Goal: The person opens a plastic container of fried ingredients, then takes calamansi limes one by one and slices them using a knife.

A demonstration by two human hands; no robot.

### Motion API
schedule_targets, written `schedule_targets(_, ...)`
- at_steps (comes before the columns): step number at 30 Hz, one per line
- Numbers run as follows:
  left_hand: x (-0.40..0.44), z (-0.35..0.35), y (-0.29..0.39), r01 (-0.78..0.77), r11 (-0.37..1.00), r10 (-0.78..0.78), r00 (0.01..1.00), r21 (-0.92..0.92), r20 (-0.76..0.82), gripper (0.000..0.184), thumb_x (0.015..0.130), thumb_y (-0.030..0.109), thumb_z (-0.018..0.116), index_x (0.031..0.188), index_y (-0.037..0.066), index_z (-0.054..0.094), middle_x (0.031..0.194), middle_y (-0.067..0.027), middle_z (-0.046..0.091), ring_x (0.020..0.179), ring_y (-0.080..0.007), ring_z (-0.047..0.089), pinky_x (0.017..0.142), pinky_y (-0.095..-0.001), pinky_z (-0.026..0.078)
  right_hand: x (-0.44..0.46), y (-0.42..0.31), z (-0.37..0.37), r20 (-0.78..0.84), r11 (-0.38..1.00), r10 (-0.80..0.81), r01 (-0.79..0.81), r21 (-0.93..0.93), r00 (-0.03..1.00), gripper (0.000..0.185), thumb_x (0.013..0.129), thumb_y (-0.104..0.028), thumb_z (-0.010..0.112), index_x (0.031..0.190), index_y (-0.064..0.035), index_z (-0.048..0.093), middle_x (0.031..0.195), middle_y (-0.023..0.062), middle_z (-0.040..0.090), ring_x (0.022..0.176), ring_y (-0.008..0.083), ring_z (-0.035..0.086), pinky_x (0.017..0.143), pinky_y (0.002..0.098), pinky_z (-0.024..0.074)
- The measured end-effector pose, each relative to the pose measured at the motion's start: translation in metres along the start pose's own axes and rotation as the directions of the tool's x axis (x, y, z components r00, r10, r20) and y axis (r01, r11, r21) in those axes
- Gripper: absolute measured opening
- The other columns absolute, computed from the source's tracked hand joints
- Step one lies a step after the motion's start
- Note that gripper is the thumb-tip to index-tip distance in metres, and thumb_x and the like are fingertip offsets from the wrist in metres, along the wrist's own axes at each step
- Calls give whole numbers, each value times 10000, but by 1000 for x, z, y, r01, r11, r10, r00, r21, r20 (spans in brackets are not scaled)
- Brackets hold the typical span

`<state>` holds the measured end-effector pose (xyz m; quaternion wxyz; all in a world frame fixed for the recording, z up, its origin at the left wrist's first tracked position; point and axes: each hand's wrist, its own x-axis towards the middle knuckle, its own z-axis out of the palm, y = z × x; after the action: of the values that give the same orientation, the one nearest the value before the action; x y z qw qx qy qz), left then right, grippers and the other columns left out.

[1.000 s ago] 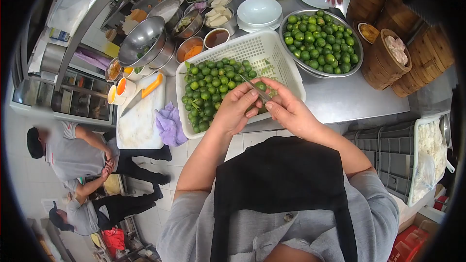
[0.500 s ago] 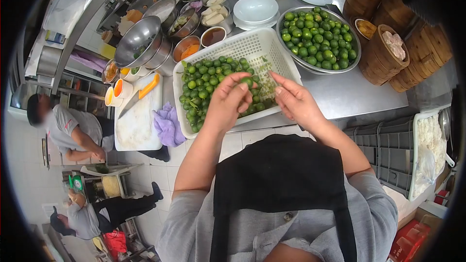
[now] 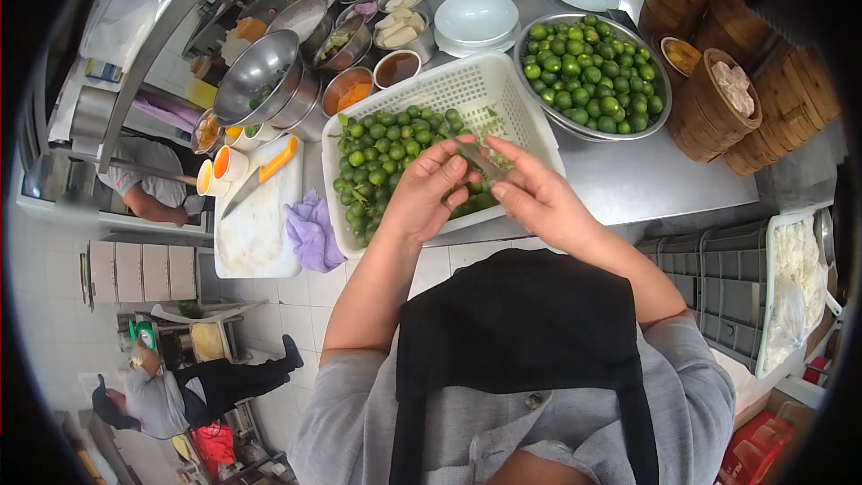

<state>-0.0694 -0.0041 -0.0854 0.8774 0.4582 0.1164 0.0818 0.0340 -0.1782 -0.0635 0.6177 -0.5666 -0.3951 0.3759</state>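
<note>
My left hand (image 3: 426, 189) is over the white perforated basket (image 3: 339, 232), its fingers curled in a pinch. A green lime showed at these fingertips a moment ago; now it is mostly hidden. My right hand (image 3: 543, 202) is closed beside it, thumb against fingers. A narrow, blurred grey shape (image 3: 480, 160) spans the gap between both hands; what it is I cannot tell. Below them, many small green limes (image 3: 386, 148) fill the basket's left and near part, with bits of stem and leaf (image 3: 489, 117) on its bare right side.
A steel bowl heaped with limes (image 3: 588, 72) stands right of the basket. Left are a white cutting board (image 3: 256, 247) with a yellow-handled knife (image 3: 269, 169) and a purple cloth (image 3: 312, 232). Bamboo steamers (image 3: 709, 112) line the right. Two other people work at left.
My right hand has moved left, close to my left hand, and the lime at my left fingertips is now mostly covered. One person at left has moved farther behind the shelf.
</note>
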Motion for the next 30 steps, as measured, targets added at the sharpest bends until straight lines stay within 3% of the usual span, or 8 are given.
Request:
schedule_targets(3, 0, 8, -6, 3, 1000, -3, 1000, -9, 19, 338, 900, 189, 605, 1205, 68, 527, 1040, -13, 606, 830, -76, 543, 595, -190, 378, 3, 9, -2, 29, 996, -2, 5, -84, 1000, 527, 930, -71, 501, 1416, -61, 299, 783, 2, 541, 694, 47, 454, 651, 193, 387)
schedule_targets(8, 2, 7, -9, -67, 998, 67, 998, 1, 15, 306, 907, 184, 593, 1186, 71, 535, 956, 6, 603, 831, -78, 544, 618, -197, 387, 6, 18, 1, 5, 987, -132, 131, 90, 991, 468, 943, -41, 462, 1394, -34, 338, 1045, 41, 580, 792, 52, 498, 737, 224, 436)
schedule_targets(11, 1, 8, -8, -54, 998, 55, 998, 40, -12, 292, 915, 175, 580, 1185, 75, 532, 972, 2, 601, 840, -80, 552, 638, -198, 399, 6, 13, -3, -33, 983, -173, 175, 51, 984, 449, 948, -43, 458, 1387, -45, 367, 892, 10, 574, 687, 40, 490, 640, 206, 436)
schedule_targets(13, 0, 10, -7, -37, 998, 38, 999, 52, -31, 294, 914, 177, 581, 1187, 78, 531, 991, -2, 600, 845, -81, 556, 649, -200, 404, 4, 15, -12, 40, 948, 110, -117, 296, 993, 432, 959, -83, 453, 1385, -70, 385, 728, -24, 508, 538, 34, 428, 490, 184, 374)
schedule_targets(16, 1, 11, 0, -15, 996, 23, 995, 90, -94, 303, 910, 185, 587, 1189, 82, 527, 1034, -10, 596, 853, -83, 562, 663, -202, 410, 2, 10, -13, 2, 944, 162, -155, 291, 987, 459, 964, -140, 454, 1407, -91, 347, 637, -44, 428, 449, 34, 343, 399, 182, 282)
schedule_targets(21, 5, 18, 12, 8, 983, 14, 993, 185, -118, 311, 887, 105, 598, 1186, 82, 516, 1019, -17, 577, 857, -87, 560, 667, -202, 427, -2, 5, -16, -38, 956, 188, -173, 239, 981, 531, 954, -186, 476, 1436, -104, 270, 664, -27, 453, 469, 38, 367, 407, 187, 302)
schedule_targets(23, 9, 21, 6, -7, 986, 23, 995, 164, -98, 313, 881, 84, 600, 1183, 76, 515, 1023, -17, 569, 850, -85, 555, 680, -206, 436, -3, 4, -14, 79, 954, 113, -130, 269, 990, 514, 952, -180, 478, 1427, -113, 292, 670, -24, 457, 493, 36, 382, 428, 186, 313)
schedule_targets(30, 13, 23, -9, -106, 986, 110, 994, 130, -27, 312, 874, 41, 592, 1175, 57, 512, 1066, -52, 576, 867, -109, 568, 731, -224, 465, -7, 12, -13, -4, 977, 39, -37, 208, 999, 455, 961, -115, 451, 1404, -104, 347, 663, -41, 438, 531, 30, 353, 462, 192, 310)
